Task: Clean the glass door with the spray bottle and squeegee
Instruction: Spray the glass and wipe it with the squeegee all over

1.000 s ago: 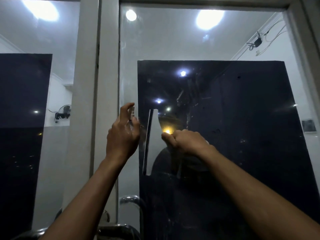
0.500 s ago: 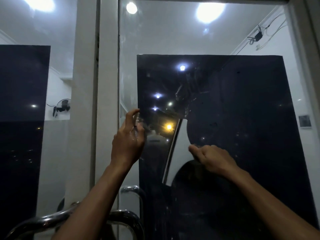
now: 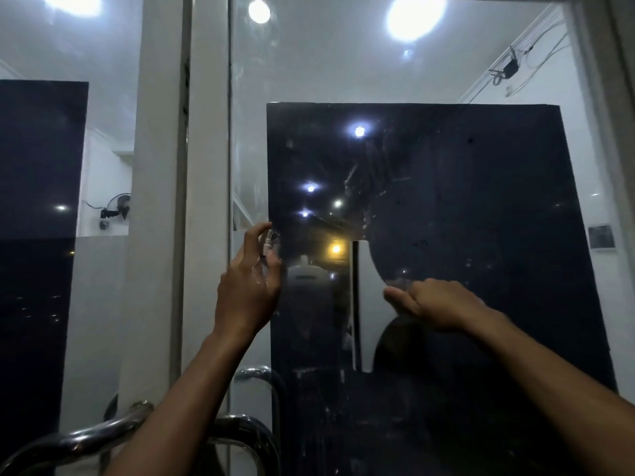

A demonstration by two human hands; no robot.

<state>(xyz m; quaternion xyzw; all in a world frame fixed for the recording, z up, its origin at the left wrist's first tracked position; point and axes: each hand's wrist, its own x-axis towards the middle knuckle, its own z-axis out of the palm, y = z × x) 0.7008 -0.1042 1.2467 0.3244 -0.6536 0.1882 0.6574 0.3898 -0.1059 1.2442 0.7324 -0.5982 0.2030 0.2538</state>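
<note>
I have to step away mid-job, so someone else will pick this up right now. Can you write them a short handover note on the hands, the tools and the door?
Left hand: raised at the left edge of the pane, fingers wrapped round the small clear spray bottle, index finger on its top.
Right hand: grips the pale flat-bladed squeegee, whose blade stands upright against the glass door.
Done: cannot say how far; streaks and droplet marks show on the dark area above and below the blade.
Left: probably wipe those streaked areas, respraying where needed.
The curved metal door handle is low on the left.
</note>
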